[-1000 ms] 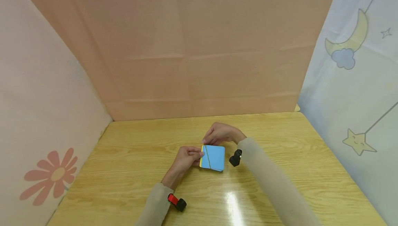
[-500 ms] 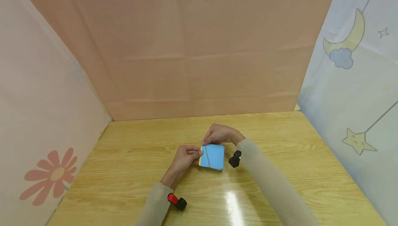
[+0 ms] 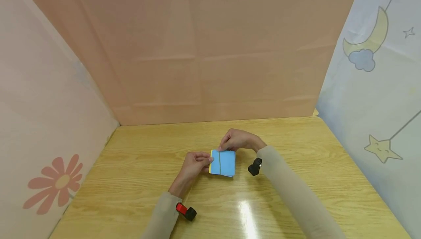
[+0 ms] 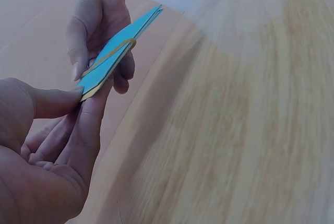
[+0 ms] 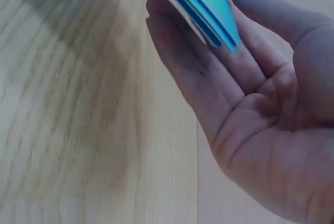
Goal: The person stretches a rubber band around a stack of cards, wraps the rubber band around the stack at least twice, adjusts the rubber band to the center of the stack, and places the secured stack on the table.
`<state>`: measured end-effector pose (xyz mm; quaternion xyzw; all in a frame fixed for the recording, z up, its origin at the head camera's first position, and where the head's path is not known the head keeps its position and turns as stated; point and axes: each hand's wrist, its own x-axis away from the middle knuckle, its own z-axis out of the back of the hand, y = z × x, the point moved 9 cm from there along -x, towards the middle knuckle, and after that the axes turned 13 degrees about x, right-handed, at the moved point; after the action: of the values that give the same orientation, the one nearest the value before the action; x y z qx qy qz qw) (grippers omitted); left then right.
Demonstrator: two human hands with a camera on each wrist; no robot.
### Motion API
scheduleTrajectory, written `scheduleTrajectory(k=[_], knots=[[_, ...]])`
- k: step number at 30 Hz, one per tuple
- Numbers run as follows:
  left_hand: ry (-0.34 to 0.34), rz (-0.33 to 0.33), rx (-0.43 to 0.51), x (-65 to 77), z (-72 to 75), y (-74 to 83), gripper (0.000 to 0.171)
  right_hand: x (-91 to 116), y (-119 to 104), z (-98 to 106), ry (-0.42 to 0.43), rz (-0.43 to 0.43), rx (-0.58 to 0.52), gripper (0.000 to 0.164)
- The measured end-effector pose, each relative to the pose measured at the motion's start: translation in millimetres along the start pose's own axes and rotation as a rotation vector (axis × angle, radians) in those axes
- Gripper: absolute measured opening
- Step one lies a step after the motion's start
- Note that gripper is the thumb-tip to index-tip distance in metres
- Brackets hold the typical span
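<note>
A stack of square light-blue cards (image 3: 227,163) with a yellow layer at its left edge is held over the table. A thin tan rubber band (image 3: 220,163) runs across it from far edge to near edge, left of the middle. My left hand (image 3: 194,164) pinches the stack's left edge, thumb on top and fingers beneath, as the left wrist view shows. My right hand (image 3: 238,139) reaches over the far edge and pinches the rubber band there with its thumb, other fingers under the cards. In the right wrist view the stack's corner (image 5: 222,23) shows loose layers.
The wooden table (image 3: 148,140) ends at an orange-pink cloth backdrop (image 3: 197,67). A flower-printed cloth (image 3: 49,103) hangs on the left, and one with a moon and star (image 3: 361,96) on the right. Wrist cameras (image 3: 189,213) sit on both sleeves.
The rubber band's far end has shifted right along the stack, so the band now lies nearly straight instead of slanted. My right hand has moved slightly right; my left keeps its pinch.
</note>
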<state>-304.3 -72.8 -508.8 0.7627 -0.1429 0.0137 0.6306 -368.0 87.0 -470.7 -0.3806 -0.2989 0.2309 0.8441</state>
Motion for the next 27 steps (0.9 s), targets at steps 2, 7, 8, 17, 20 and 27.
scheduleTrajectory(k=[2,7,8,17,20,27], knots=[[-0.008,-0.002,0.001,-2.5,0.0,1.1,0.022,-2.3,-1.7,0.9,0.005,0.001,-0.004,0.018],[-0.019,-0.009,-0.008,-7.6,1.1,4.7,0.022,-9.7,-4.8,1.1,0.023,0.005,-0.021,0.018],[-0.021,-0.006,-0.005,-8.4,1.2,5.4,0.022,-10.9,-5.1,1.1,0.026,0.004,-0.023,0.018],[-0.001,-0.019,-0.009,-11.6,3.9,8.9,0.022,-12.6,-7.3,1.6,0.055,-0.009,-0.037,0.017],[0.01,-0.019,-0.011,-11.6,5.7,8.1,0.022,-12.1,-7.1,1.1,0.054,-0.011,-0.044,0.017],[0.02,-0.031,-0.02,-12.1,10.5,8.8,0.023,-8.4,-5.7,5.2,0.076,0.0,-0.027,0.018]])
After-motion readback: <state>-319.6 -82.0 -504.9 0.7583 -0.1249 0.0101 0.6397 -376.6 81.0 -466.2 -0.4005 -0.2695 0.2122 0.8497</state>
